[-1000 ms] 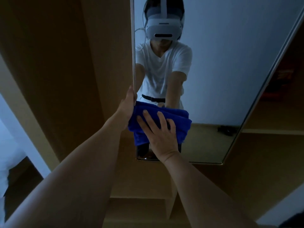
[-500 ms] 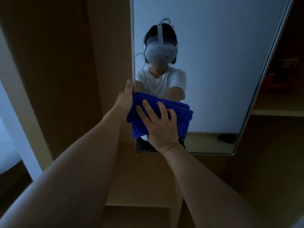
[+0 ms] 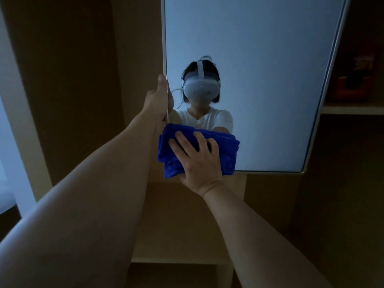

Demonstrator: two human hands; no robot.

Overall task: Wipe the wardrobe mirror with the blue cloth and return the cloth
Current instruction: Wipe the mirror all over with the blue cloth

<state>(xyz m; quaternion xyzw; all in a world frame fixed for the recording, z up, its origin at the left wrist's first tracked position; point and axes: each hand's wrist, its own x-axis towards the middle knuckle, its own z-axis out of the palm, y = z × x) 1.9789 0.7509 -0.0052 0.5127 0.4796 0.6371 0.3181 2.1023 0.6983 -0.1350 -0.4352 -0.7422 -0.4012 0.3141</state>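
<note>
The wardrobe mirror (image 3: 259, 80) hangs tall in front of me and reflects a person in a white shirt wearing a headset. A folded blue cloth (image 3: 226, 150) lies against the glass at the mirror's lower left corner, overlapping its bottom edge. My right hand (image 3: 199, 165) presses on the cloth with spread, slightly bent fingers. My left hand (image 3: 158, 98) grips the mirror's left edge above the cloth, thumb pointing up along the front and fingers hidden behind the edge.
Brown wardrobe panels (image 3: 187, 215) surround the mirror. A shelf (image 3: 353, 109) on the right carries a dark reddish object (image 3: 351, 86). A pale vertical frame (image 3: 25, 121) runs along the far left. The light is dim.
My left hand has slid up the mirror's edge, away from the cloth. My right hand and the cloth have moved down to the mirror's bottom edge. The view has tilted upward.
</note>
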